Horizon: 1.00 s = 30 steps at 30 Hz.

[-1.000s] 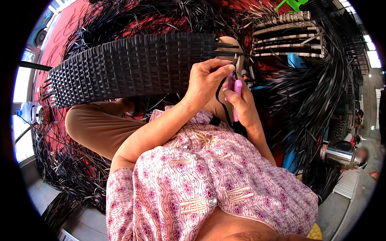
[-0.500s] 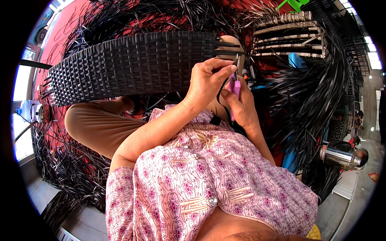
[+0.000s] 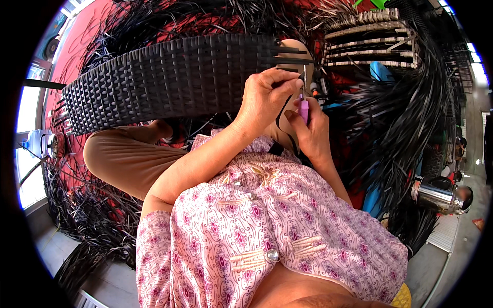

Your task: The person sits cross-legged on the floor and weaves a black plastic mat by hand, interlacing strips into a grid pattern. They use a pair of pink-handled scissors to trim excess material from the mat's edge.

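My left hand [image 3: 261, 100] pinches a thin black plastic strip [image 3: 280, 119] between thumb and fingers. Below the hand, the strip hangs in a loose curve toward my lap. In my right hand [image 3: 315, 134] is a pair of scissors [image 3: 304, 111] with purple handles, its metal blades pointing away from me, close beside my left fingertips. Across my legs lies a curved black woven panel [image 3: 164, 84], with bare bars sticking out at its right end near both hands. Whether the blades touch the strip cannot be made out.
Heaps of loose black strips [image 3: 390, 123] lie to the right, with more [image 3: 97, 215] at the left. A frame wrapped in pale strips [image 3: 370, 46] rests at the far right. A shiny metal container [image 3: 436, 195] stands at the right on the grey floor.
The purple handles have come together, and my right hand has shifted slightly right. My left hand still pinches the strip. The woven panel appears slightly higher in view.
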Tool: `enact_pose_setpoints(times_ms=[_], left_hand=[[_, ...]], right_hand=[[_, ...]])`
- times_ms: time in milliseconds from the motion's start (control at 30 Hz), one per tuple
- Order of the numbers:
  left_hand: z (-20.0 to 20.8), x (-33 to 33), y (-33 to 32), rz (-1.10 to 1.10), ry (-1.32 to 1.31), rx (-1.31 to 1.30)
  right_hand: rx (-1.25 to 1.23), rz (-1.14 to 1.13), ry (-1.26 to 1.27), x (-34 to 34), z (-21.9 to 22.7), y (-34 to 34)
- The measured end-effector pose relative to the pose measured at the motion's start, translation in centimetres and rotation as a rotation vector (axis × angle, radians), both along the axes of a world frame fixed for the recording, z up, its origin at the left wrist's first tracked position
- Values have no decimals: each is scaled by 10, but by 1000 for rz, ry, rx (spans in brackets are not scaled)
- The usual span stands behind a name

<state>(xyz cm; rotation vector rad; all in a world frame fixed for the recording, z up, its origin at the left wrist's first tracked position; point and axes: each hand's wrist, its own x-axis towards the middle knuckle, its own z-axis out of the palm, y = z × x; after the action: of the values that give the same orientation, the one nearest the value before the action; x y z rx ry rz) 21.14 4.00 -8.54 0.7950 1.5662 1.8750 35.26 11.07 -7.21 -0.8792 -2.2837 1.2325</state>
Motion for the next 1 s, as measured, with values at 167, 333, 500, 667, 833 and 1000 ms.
enact_pose_setpoints(times_ms=[167, 333, 500, 667, 833, 1000], left_hand=[[0, -1, 3, -27, -31, 4], [2, -3, 1, -14, -235, 81], [1, -9, 5, 17, -306, 75], [-6, -11, 16, -7, -289, -12], [-11, -12, 21, -70, -249, -80], [9, -3, 37, -159, -162, -160]], right_hand=[[-165, -86, 197, 21, 0, 6], [311, -520, 571, 93, 69, 74], [1000, -1132, -295, 225, 116, 169], [1198, -1097, -254, 227, 103, 151], [765, -411, 544, 79, 24, 99], [-219, 83, 309, 13, -33, 49]])
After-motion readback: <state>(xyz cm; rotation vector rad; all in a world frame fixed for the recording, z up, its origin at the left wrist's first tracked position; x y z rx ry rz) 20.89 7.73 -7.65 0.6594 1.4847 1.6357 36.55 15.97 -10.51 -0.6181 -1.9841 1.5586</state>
